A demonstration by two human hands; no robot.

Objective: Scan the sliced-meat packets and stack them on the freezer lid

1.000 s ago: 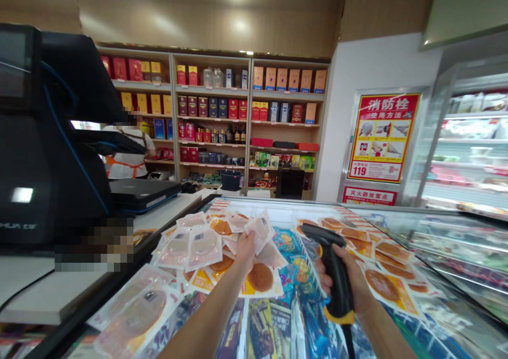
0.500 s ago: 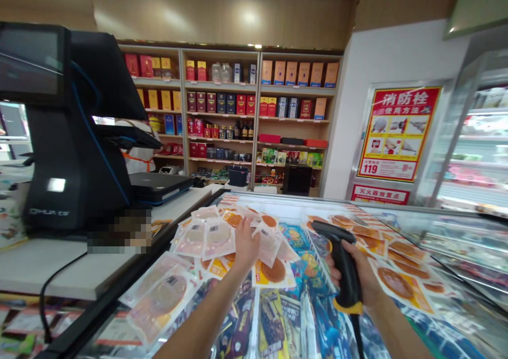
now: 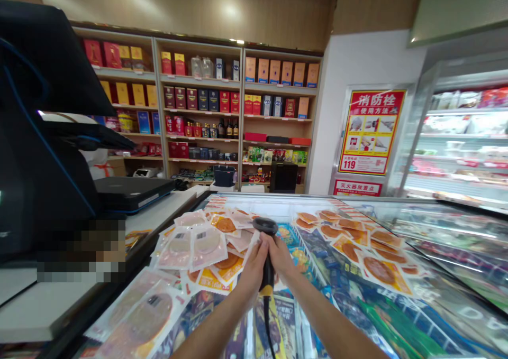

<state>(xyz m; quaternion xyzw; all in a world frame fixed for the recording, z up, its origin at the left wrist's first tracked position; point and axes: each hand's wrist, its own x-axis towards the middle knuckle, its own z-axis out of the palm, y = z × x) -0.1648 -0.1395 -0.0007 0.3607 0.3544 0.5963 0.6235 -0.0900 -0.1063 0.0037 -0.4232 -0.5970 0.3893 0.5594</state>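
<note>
My right hand is wrapped round a black and yellow barcode scanner, its head pointing forward and its cord hanging down. Close against it, my left hand is closed on a flat food packet, of which just a pale edge shows beside the fingers. Under and left of my hands lie overlapping clear packets with round, flat pieces inside, some with barcode labels upward. Another pair of these packets rests nearer to me on the left.
More orange round-piece packets are spread over the freezer's glass top on the right. A black checkout terminal stands on the counter at left. Behind are shelves of boxed goods.
My right hand has brought the scanner leftward to the middle. My left hand has drawn back from the packet pile with a packet, meeting the scanner. The view has turned right.
</note>
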